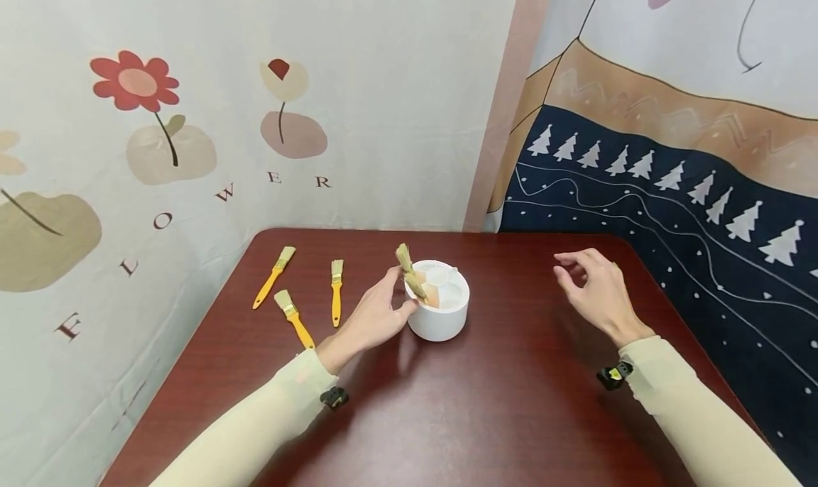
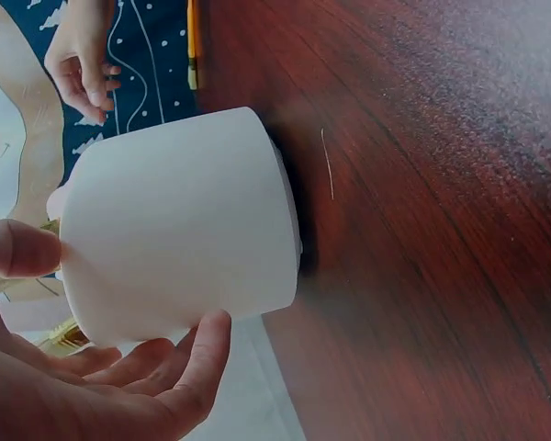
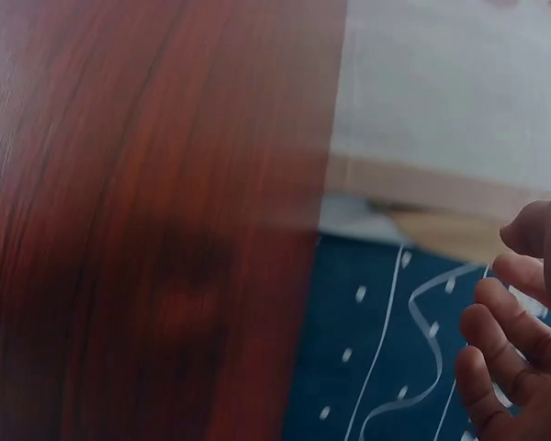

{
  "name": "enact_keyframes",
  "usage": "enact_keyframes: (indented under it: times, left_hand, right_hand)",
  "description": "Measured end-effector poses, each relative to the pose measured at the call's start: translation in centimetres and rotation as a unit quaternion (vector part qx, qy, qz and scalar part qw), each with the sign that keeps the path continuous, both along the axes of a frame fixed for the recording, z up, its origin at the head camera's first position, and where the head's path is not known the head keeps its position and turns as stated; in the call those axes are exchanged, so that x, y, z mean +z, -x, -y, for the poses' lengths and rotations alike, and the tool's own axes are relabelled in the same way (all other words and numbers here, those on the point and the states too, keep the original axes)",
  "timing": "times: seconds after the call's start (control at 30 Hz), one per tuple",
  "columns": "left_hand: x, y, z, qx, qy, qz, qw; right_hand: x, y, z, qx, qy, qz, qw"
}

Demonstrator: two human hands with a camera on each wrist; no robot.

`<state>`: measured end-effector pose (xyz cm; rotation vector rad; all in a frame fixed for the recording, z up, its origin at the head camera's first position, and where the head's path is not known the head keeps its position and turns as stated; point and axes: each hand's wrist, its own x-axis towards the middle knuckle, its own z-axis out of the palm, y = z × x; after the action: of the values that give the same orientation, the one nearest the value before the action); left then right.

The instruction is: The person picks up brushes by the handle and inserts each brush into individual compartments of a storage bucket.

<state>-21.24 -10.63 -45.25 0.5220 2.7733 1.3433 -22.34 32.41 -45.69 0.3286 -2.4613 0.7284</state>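
My left hand point(image 1: 377, 313) grips the left side of a white round container point(image 1: 437, 324), with the thumb toward the front and the fingers round the far side. Hexagon-like sections show in its top. A ragged yellow-green piece point(image 1: 412, 272) leans up out of the container's left part, beside my fingers; its exact kind I cannot tell. In the left wrist view the container's smooth wall point(image 2: 184, 220) hides most of that piece. Over the table's right side hovers my right hand point(image 1: 597, 292), fingers loosely bent, holding nothing.
Three flat paint brushes with yellow handles lie left of my left hand: one far left point(image 1: 273, 277), one nearer point(image 1: 295, 319), one upright in view point(image 1: 336, 293). The dark red table point(image 1: 511, 402) meets printed cloths point(image 1: 396, 118) at the back and right.
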Motion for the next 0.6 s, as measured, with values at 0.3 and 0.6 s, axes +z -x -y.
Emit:
enact_keyframes:
  times: [0.3, 0.6]
  left_hand:
    - [-0.1, -1.3, -0.5, 0.031, -0.005, -0.003, 0.9995]
    - [-0.3, -1.7, -1.7, 0.072, -0.003, -0.014, 0.9973]
  right_hand:
    - [-0.9, 0.5, -4.2, -0.054, -0.014, 0.071, 0.9959]
    - [-1.9, 1.6, -7.5, -0.091, -0.018, 0.138, 0.9860]
